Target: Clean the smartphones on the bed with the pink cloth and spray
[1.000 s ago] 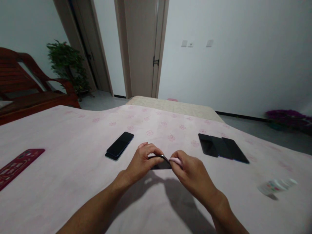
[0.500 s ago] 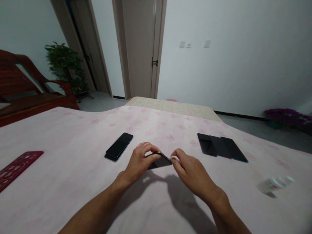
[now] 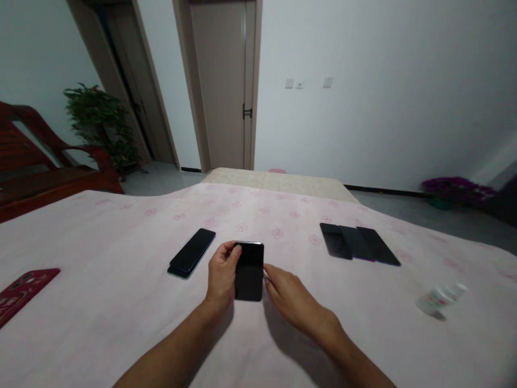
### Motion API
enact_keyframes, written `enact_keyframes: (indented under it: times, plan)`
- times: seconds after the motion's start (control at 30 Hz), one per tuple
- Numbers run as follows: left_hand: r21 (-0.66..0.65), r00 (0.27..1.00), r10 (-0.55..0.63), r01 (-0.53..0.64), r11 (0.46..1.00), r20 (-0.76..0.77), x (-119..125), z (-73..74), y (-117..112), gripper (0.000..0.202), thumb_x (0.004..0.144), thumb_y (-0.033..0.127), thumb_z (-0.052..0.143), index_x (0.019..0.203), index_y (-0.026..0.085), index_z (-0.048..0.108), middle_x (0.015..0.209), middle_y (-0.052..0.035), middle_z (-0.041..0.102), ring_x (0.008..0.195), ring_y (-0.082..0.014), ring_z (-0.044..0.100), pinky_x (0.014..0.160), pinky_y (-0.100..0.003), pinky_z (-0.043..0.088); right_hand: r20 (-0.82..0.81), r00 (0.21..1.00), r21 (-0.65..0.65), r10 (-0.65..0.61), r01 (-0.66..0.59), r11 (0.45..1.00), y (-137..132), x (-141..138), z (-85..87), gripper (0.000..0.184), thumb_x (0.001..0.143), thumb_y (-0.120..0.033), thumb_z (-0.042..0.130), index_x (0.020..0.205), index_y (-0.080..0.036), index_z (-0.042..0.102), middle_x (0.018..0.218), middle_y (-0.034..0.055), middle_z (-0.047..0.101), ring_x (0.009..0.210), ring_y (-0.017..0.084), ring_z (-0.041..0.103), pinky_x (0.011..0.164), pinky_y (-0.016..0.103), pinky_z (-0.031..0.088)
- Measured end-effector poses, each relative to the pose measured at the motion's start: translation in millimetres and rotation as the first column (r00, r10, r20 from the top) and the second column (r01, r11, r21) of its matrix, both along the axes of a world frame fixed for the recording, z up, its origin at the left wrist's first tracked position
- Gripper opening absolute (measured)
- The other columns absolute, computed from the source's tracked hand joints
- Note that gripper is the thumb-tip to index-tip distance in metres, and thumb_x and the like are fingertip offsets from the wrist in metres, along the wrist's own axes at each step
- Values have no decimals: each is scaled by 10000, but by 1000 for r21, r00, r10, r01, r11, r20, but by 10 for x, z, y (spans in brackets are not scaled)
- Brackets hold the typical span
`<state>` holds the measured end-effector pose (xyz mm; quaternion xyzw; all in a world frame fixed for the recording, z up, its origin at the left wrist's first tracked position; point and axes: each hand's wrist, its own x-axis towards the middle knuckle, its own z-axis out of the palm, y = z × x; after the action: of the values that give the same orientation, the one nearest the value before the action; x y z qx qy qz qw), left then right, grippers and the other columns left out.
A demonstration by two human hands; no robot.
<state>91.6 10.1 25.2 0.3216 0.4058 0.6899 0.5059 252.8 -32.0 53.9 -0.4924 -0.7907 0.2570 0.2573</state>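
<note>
My left hand (image 3: 221,274) is closed on a black phone (image 3: 249,275), its thumb lying over the upper left of the dark screen. The phone is raised off the cloth with its screen facing me. At its right edge is my right hand (image 3: 285,288), fingers pinched together against the side. A small pinkish-white cloth sits in those fingers, now nearly hidden behind the phone and fingertips. Left of my hands, a dark phone (image 3: 194,250) lies on top of another, whose edge peeks out below.
A pink flowered tablecloth (image 3: 133,302) covers the table. Three dark phones (image 3: 357,242) lie side by side at the right, near a white bottle (image 3: 440,299) on its side. A red phone case (image 3: 28,291) is at far left. Beyond are a wooden bench (image 3: 52,172) and a plant (image 3: 99,124).
The phone has turned from edge-on to screen facing me. My right hand has moved from its corner to its right side, and the pinkish-white cloth has become mostly hidden. The view has shifted slightly.
</note>
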Motion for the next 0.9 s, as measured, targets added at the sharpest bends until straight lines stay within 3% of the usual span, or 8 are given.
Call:
enact_keyframes:
  times: [0.17, 0.3, 0.4, 0.47, 0.53, 0.67, 0.77, 0.9]
  plan:
    - [25, 970, 33, -41, 999, 241, -35, -110, 102, 441, 642, 431, 862, 918, 182, 624, 823, 19, 692, 772, -122, 642, 793, -258, 502, 91, 994, -18, -68, 70, 997, 13, -90, -145, 309, 948, -252, 504, 1238, -180, 585, 1106, 106, 715, 930, 221, 670, 772, 284, 444]
    - [28, 956, 24, -33, 999, 293, -58, -216, 142, 432, 655, 411, 864, 935, 200, 612, 868, 18, 689, 835, -131, 651, 848, -267, 487, 194, 967, -19, -164, 170, 985, 125, -64, -271, 140, 915, -280, 580, 972, -176, 653, 904, 64, 712, 791, 194, 639, 665, 264, 367]
    - [16, 963, -59, 57, 998, 262, -105, -241, 157, 460, 634, 376, 876, 968, 200, 614, 892, 10, 683, 840, -130, 652, 833, -257, 488, 168, 972, -38, -165, 174, 984, 218, 48, -297, 129, 910, -266, 583, 839, -179, 648, 812, 30, 674, 735, 157, 601, 640, 245, 338]
    - [10, 976, -146, 146, 989, 164, -167, -217, 160, 476, 641, 363, 866, 1010, 187, 622, 921, -9, 685, 834, -137, 652, 801, -257, 496, 167, 968, -2, -185, 188, 982, 259, 156, -257, 117, 902, -263, 594, 844, -182, 654, 828, 22, 647, 741, 147, 584, 651, 241, 340]
    - [-9, 975, -222, 221, 975, -32, -247, -180, 158, 480, 678, 363, 832, 1069, 177, 626, 913, -20, 686, 806, -144, 651, 758, -265, 501, 189, 958, 75, -217, 207, 976, 290, 277, -198, 102, 902, -258, 592, 882, -190, 666, 883, 21, 612, 761, 144, 573, 674, 244, 351]
    - [-23, 826, -291, 320, 947, -483, -380, -158, 139, 414, 725, 322, 765, 1102, 184, 667, 798, -6, 671, 738, -153, 632, 701, -270, 484, 197, 954, 137, -228, 204, 969, 364, 487, -159, 119, 916, -206, 555, 921, -196, 674, 922, 17, 555, 803, 144, 570, 725, 249, 390]
    - [-42, 729, -323, 376, 926, -603, -411, -219, 102, 374, 736, 307, 732, 1083, 172, 699, 737, -4, 648, 695, -152, 607, 645, -256, 453, 209, 952, 128, -222, 198, 972, 393, 521, -211, 167, 951, -207, 511, 970, -187, 676, 929, 32, 563, 848, 163, 582, 770, 268, 418]
    - [-64, 698, -289, 330, 942, -656, -378, -331, 17, 472, 726, 277, 717, 1184, 167, 675, 658, 46, 552, 612, -117, 524, 582, -229, 386, 294, 908, 226, -300, 239, 944, 293, 314, -290, 284, 1013, -238, 405, 1068, -163, 673, 1015, 103, 575, 910, 211, 590, 796, 307, 444]
